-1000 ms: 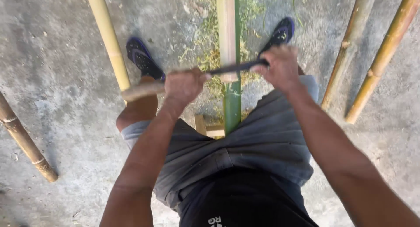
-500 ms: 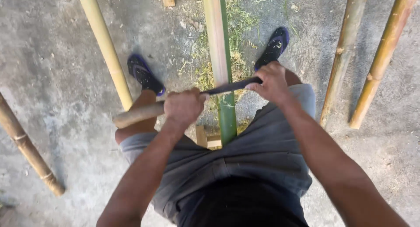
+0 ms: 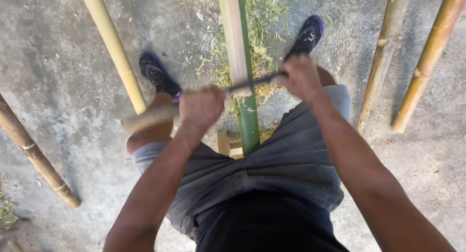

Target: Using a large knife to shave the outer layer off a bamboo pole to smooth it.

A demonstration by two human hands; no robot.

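Observation:
A long green bamboo pole [image 3: 248, 121] runs away from me between my legs, its upper part scraped pale [image 3: 231, 33]. Across it lies a dark knife blade [image 3: 252, 84] with a wooden handle [image 3: 148, 117]. My left hand [image 3: 201, 108] is shut on the handle end. My right hand [image 3: 301, 76] is shut on the blade's far tip. The blade rests on the pole where green skin meets the pale scraped part. My feet in dark sandals [image 3: 156, 75] stand on either side of the pole.
Other bamboo poles lie on the concrete floor: a yellow one [image 3: 112, 43] at left, a brown one [image 3: 34, 152] at far left, two more [image 3: 383, 58] [image 3: 429, 53] at right. Green shavings [image 3: 262, 19] litter the ground by the pole. A small wooden block [image 3: 224, 142] supports the pole.
Both hands have drawn the blade along the pole; the view has shifted, and the blade blurs with the motion. The pale scraped strip reaches nearer to me.

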